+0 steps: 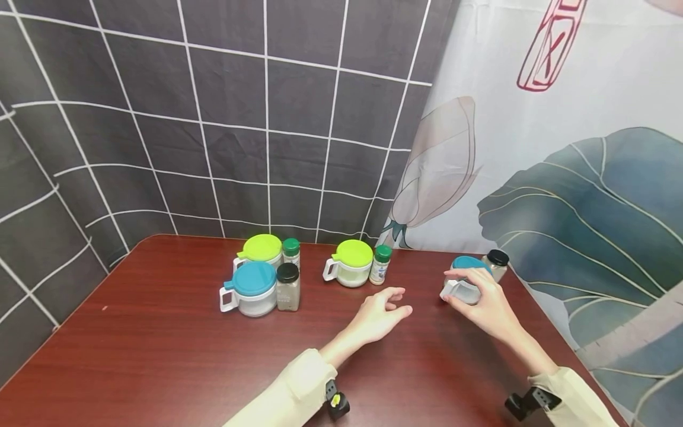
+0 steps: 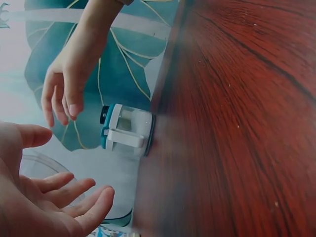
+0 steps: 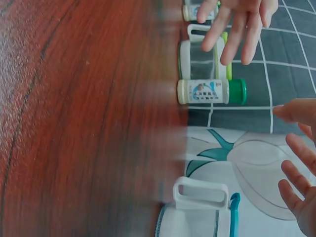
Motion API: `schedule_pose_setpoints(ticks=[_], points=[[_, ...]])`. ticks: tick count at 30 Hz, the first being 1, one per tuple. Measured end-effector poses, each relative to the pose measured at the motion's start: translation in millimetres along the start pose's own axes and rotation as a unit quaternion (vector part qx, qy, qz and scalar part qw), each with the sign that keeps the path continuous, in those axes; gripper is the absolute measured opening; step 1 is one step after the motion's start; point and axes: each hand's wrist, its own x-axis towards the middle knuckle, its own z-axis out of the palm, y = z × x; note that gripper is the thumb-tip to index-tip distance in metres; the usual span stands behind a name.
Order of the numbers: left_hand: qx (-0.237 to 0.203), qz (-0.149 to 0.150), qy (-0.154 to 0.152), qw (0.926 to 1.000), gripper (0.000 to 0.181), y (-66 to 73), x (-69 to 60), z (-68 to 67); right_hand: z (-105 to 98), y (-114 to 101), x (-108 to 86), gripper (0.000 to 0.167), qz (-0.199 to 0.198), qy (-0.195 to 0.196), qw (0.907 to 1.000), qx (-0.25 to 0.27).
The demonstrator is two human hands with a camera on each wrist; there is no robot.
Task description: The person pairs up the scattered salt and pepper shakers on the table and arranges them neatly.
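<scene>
My right hand (image 1: 482,299) is held above the blue-lidded seasoning jar (image 1: 468,293) at the table's right side, thumb and fingers spread apart. Seen from the left wrist, a gap separates that hand (image 2: 71,74) from the jar (image 2: 128,129), whose white handle points toward the camera. Behind the jar stands a black-capped shaker (image 1: 497,264). Over the middle of the table, my left hand (image 1: 376,314) hovers with relaxed fingers and holds nothing. Nearest to it are a green-capped shaker bottle (image 1: 379,268) and a lime-lidded jar (image 1: 352,268), both upright.
On the left stand another lime-lidded jar (image 1: 261,249), a blue-lidded jar (image 1: 255,290), a green-capped shaker (image 1: 291,250) and a black-capped shaker (image 1: 289,290), close together. The brown table (image 1: 160,356) ends at a dark grid-patterned cloth (image 1: 229,148) and a pale leaf-print curtain (image 1: 587,207).
</scene>
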Motion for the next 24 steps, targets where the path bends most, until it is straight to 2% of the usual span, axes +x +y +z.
schedule_pose_setpoints(ticks=[3,7,12,24], points=[[-0.001,0.002,0.001,1.0,0.046,0.7,3.3,3.7,-1,4,0.1,0.052,-0.01,0.017,0.9998,0.004],[-0.004,0.003,0.0,1.0,0.047,1.9,8.7,9.3,-4,10,-1.9,0.052,0.003,0.031,0.9995,0.001],[-0.005,0.001,0.001,1.0,0.047,3.2,14.3,15.7,-7,17,-5.6,0.052,0.031,0.032,0.999,-0.01],[-0.004,-0.014,-0.006,0.9999,0.047,0.5,25.3,27.6,-11,34,-10.9,0.052,0.043,0.036,0.9984,-0.011]])
